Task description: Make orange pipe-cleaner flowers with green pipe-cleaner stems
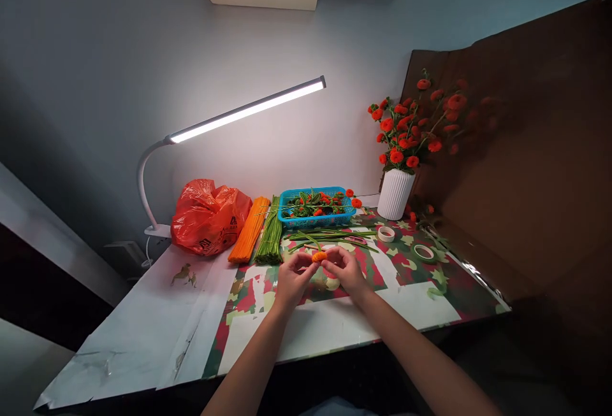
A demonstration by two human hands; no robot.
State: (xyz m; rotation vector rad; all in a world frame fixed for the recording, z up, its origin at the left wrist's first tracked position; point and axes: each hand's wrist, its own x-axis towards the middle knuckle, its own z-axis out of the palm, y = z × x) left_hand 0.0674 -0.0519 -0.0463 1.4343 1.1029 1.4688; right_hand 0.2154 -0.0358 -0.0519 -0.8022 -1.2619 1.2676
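Observation:
A small orange flower [319, 256] with a green stem is held between both hands above the middle of the table. My left hand [294, 277] pinches its left side, and my right hand [347, 269] grips it from the right with thumb and fingers. Just behind the hands lie loose green stems [329, 236]. To the left of them are a bundle of green stems [270, 241] and a bundle of orange stems [249, 230]. A blue basket [315, 220] with red flowers and green pieces stands farther back.
A red plastic bag [205, 218] and a lit lamp [248, 109] are at the left. On the right stand a white vase [396, 194] of red flowers [404, 126], a white tape roll [386, 234], a green tape roll [424, 252] and a brown board [516, 148].

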